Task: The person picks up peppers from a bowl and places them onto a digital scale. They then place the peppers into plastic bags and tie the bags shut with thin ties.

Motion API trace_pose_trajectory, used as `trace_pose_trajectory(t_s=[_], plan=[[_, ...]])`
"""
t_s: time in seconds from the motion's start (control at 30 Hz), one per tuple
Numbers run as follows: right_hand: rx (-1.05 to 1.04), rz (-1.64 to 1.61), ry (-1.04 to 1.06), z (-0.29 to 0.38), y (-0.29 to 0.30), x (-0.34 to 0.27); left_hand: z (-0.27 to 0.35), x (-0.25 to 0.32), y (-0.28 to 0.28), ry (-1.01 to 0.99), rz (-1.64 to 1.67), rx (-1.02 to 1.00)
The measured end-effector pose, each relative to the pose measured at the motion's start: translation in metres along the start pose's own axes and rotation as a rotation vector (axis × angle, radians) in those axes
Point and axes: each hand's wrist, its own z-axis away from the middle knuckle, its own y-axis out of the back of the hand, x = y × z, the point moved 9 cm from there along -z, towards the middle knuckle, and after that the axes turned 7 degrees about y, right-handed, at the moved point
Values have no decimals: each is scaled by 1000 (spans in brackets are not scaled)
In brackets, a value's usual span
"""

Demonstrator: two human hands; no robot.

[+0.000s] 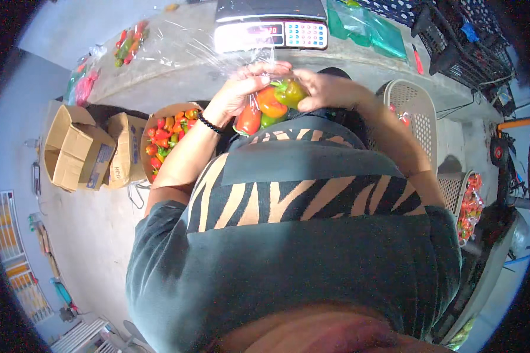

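Observation:
A clear plastic bag of red, orange and green peppers (271, 102) hangs in front of my belly, below the edge of the counter. My left hand (247, 86), with a dark beaded bracelet at the wrist, grips the upper part of the bag. My right hand (324, 90) is at the bag's right side, its fingers around a green pepper (290, 92); whether it grips the pepper through the film is hard to tell. Just beyond my hands stands a digital scale (271, 35) with a lit display and a keypad.
A cardboard box of peppers (170, 132) and an empty cardboard box (73, 148) stand at left. Bagged peppers (131, 43), green plastic bags (366, 31) and a red-handled knife (418, 59) lie on the concrete counter (176, 66). At right are plastic baskets (413, 95) and black crates (463, 48).

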Motion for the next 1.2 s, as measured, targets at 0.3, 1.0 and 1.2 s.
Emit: trace_pose_trajectory(t_s=[0.3,1.0,1.2], plan=[[392,192,56,18,2,-15,30,-26,4,218,291,116],[880,1000,667,19,-6,-127,0,26,-45,29,-806,251],[588,-54,494,-15,11,-116,-12,24,-65,268,-512,-96]])
